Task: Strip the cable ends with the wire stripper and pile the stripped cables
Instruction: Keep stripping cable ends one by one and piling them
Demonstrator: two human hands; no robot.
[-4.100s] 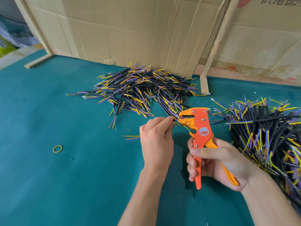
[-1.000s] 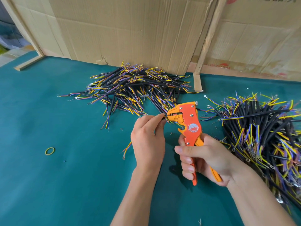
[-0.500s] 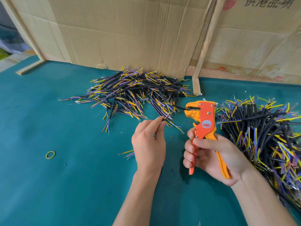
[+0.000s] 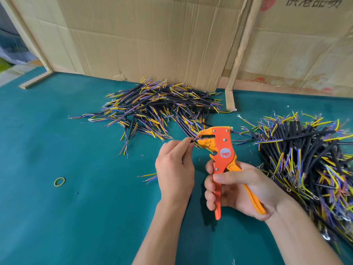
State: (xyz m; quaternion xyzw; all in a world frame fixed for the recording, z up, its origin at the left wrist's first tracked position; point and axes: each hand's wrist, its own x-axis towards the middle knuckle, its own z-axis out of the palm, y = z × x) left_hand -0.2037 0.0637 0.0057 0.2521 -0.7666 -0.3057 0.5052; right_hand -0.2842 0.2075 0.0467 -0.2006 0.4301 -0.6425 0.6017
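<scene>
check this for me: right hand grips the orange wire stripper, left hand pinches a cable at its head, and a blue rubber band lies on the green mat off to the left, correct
One detail is wrong: the rubber band is yellow, not blue, as the head view shows. The rest holds: the right hand grips the orange wire stripper, the left hand pinches a cable at its head, and the band lies on the green mat off to the left.
</scene>
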